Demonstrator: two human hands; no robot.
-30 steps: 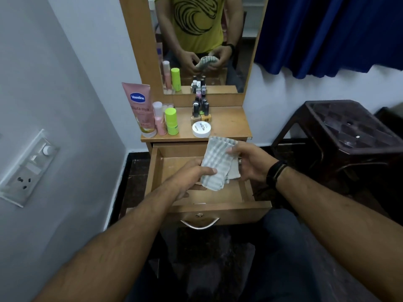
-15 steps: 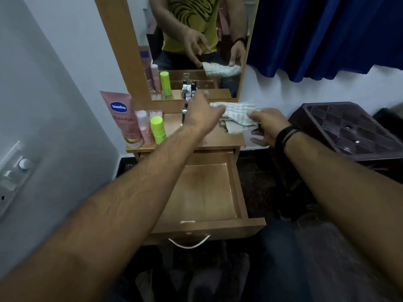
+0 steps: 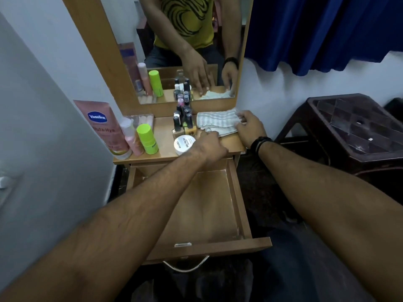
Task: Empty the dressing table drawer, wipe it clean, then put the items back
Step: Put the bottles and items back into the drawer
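Wooden and rigid, the drawer [image 3: 209,205] stands pulled fully out below the surface [image 3: 161,138], its long axis running from the metal handle at the near edge back toward the mirror [image 3: 174,40]; nothing shows on the visible part of its floor, and it should slide stiffly but carry weight without trouble. The Vaseline tube [image 3: 104,127] stands cap-down and tilted in the left rear corner of the surface, soft-walled and probably light, best taken round its middle. Along the right rear edge lies the striped cloth [image 3: 218,124], limp and light, its length running left to right. The right hand [image 3: 248,129] rests on the cloth's right end, fingers curled over it, though whether this grip pinches or merely presses I cannot tell. The left hand [image 3: 209,147] reaches over the front edge, fingers extended toward the small items, holding nothing. Beside the tube, the green stick [image 3: 147,138] stands upright, smooth plastic, easily toppled. The white jar [image 3: 184,144] sits flat near the front edge, squat and stable. The nail polish bottles [image 3: 183,118] cluster upright mid-surface; glass, slippery, breakable, best lifted singly by the caps.
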